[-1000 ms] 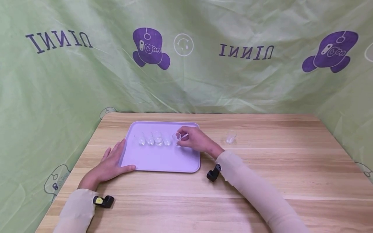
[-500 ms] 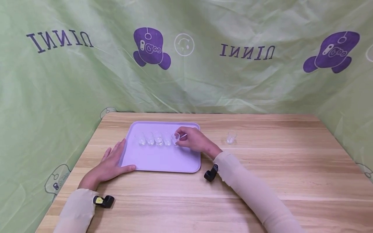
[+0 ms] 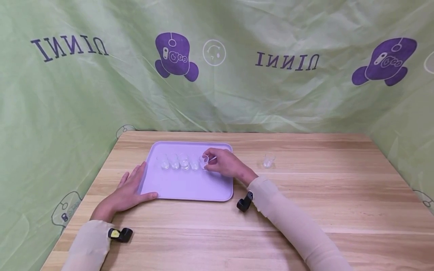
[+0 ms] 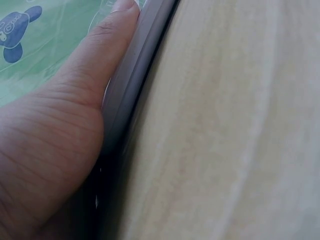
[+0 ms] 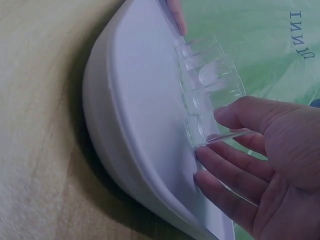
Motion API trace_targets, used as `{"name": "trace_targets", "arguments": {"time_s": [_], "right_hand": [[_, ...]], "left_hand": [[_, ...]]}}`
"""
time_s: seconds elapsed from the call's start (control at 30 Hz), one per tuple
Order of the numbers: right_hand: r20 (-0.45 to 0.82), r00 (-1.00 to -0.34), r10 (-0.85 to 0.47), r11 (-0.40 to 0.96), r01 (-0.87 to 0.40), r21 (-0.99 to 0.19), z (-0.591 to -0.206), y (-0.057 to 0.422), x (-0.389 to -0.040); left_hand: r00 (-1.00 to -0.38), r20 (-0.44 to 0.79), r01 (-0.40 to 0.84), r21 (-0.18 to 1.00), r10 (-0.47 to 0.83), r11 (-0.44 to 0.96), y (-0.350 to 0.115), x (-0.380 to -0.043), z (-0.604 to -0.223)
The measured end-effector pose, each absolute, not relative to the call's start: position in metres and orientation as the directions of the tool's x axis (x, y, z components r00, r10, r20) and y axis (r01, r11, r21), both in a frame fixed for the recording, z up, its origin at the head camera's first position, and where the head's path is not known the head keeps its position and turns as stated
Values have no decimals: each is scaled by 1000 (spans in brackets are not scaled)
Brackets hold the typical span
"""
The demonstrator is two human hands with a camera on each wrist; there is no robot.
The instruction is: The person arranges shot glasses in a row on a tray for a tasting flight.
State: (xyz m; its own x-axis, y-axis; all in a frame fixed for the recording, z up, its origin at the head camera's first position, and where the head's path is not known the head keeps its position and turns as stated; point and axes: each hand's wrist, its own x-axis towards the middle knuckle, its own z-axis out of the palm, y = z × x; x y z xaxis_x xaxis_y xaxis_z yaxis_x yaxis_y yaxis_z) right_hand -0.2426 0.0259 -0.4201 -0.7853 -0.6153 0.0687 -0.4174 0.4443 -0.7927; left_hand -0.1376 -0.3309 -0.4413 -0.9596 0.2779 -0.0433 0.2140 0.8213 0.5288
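A pale purple tray lies on the table, bearing a row of several small clear glasses. At the row's right end, my right hand pinches one more clear glass between thumb and fingers. That glass stands upright on the tray in the right wrist view, close beside its neighbour; whether they touch I cannot tell. My left hand rests at the tray's front left corner, fingers straight along the left side and thumb on the front rim. The left wrist view shows the thumb against the rim.
Another small clear glass stands on the wooden table, right of the tray and beyond the right wrist. A green printed cloth hangs behind the table and along both sides.
My right hand has shifted slightly left with the glass, bringing it nearer the row. The left hand and the tray have stayed in place.
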Motion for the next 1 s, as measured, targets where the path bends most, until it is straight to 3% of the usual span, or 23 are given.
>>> {"name": "trace_targets", "arguments": {"time_s": [0.4,1.0], "right_hand": [[58,-809,-586,501,-417,-758,-395,49,-240],[106,-844,-525,625,-467,-625,-375,131,-235]], "left_hand": [[-960,-46,212,529,277,822,-331,-138,-442],[-960,-38,217,528,278,821,-332,-136,-442]]}}
